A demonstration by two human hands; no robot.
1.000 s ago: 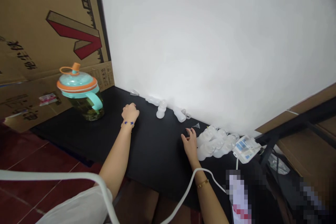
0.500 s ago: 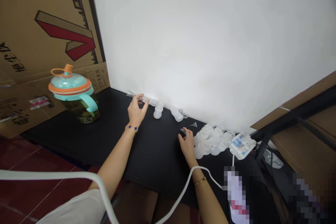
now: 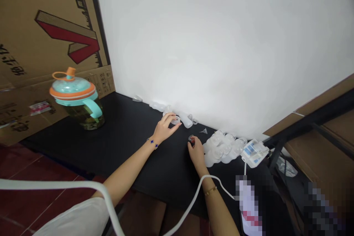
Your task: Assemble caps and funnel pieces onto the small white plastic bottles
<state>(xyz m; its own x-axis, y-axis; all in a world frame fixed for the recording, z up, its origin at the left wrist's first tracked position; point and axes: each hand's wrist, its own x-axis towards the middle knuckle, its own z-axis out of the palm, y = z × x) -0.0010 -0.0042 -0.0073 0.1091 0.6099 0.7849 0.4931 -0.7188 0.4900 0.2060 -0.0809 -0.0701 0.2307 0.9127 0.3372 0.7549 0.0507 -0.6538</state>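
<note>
My left hand (image 3: 163, 128) is closed in a pinch on a translucent ring (image 3: 176, 120), with the thumb and fingers at its rim. Partly behind those fingers stands a white translucent bottle (image 3: 168, 109) with a rounded top. Just beyond the ring, another white bottle (image 3: 187, 121) lies on its side against the white wall. My right hand (image 3: 196, 151) pinches a small clear plastic piece (image 3: 190, 138); its exact shape is partly hidden. Several white bottles (image 3: 221, 149) with clear domed tops cluster right beside my right hand. A small clear funnel-shaped piece (image 3: 204, 131) lies beyond it.
A clear cap (image 3: 136, 98) and a lying white bottle (image 3: 157, 106) rest along the wall. A teal and orange lidded jug (image 3: 77, 99) stands left. On the right are a white open case (image 3: 254, 153) and a phone (image 3: 250, 202). A white cable (image 3: 190, 210) crosses in front.
My left hand has moved right from the wall's left part, and a translucent ring now shows in its fingers. My right hand has barely moved; the clear piece in it has turned slightly.
</note>
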